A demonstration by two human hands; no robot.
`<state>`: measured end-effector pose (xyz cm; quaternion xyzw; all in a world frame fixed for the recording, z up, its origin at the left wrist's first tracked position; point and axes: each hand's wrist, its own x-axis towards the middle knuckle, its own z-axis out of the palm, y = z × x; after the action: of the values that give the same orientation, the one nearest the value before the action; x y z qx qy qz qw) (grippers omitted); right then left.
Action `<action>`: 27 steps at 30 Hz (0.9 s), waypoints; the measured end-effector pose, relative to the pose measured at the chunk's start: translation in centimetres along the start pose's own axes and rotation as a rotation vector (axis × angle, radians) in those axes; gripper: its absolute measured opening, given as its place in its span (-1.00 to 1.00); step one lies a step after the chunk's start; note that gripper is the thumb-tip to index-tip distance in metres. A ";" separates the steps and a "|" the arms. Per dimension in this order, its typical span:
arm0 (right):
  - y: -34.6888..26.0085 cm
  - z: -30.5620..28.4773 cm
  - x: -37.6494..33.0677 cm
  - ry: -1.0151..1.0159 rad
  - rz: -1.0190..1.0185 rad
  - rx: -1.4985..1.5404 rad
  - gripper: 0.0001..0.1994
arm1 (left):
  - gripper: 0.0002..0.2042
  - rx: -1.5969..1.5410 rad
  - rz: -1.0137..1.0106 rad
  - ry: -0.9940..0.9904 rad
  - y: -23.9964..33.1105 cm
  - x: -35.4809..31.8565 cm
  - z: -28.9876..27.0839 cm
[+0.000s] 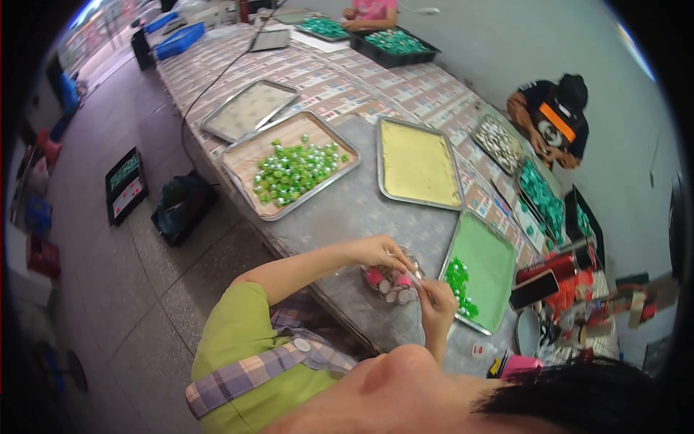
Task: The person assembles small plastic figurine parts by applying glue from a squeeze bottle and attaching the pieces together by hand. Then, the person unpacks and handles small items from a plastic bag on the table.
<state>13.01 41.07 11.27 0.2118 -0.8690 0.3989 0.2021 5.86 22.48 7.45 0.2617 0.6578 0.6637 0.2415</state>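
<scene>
Both of my hands are close together over a small heap of round whitish pieces (391, 296), with a few bright pink bits among them. My left hand (379, 253) reaches in from the left, its fingers pinched together above the heap. Just right of the heap, my right hand (438, 302) has its thumb and fingers closed toward the left fingertips. Something small and pale seems to be between them, but its kind is too small to make out. The right hand is close to a green tray (491, 278) with shiny green pieces (460, 286) along its left side.
Beyond my hands lie a tray of green and silvery beads (334, 181), a yellow-lined tray (419, 160) and a pale tray (246, 112). A phone (534, 289) and a red flask (538, 266) stand right. Two co-workers sit across the table (325, 224). A cable (217, 76) crosses the left edge.
</scene>
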 end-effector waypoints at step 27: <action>3.7 2.3 2.1 -0.271 0.633 0.624 -0.85 | -0.79 1.013 0.605 0.485 0.2 0.4 3.8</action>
<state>8.90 41.02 8.77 0.0372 -0.7479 0.6521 -0.1181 8.06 25.57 7.62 0.3600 0.8230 0.3497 -0.2662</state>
